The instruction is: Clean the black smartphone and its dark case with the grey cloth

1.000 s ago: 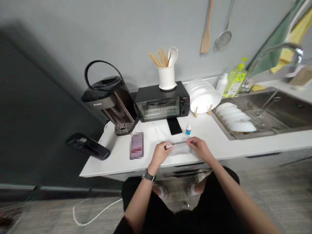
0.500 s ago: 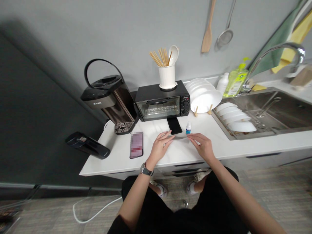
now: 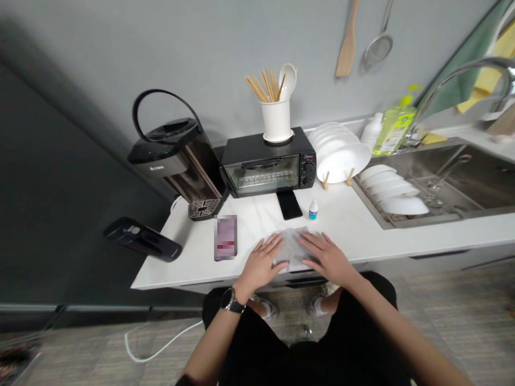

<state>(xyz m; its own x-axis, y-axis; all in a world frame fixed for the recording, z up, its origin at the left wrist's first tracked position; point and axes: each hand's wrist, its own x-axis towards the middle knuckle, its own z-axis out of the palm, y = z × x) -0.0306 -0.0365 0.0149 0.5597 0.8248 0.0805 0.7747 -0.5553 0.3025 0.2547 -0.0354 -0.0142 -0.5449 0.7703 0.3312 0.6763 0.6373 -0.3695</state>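
Both hands lie flat with fingers spread on a small grey cloth [image 3: 293,246] on the white desk [image 3: 362,225]. The left hand [image 3: 261,262] presses its left side, the right hand [image 3: 328,257] its right side. The cloth sits in front of the black toaster oven [image 3: 267,169], near a black phone [image 3: 289,205] and a tiny bottle [image 3: 313,209].

Pale grey cloth [image 3: 293,245], white counter [image 3: 362,225], black toaster oven [image 3: 267,163]

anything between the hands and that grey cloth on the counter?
Nothing visible. The left hand and right hand both lie flat on the folded grey cloth; the small white dropper bottle stands apart behind it.
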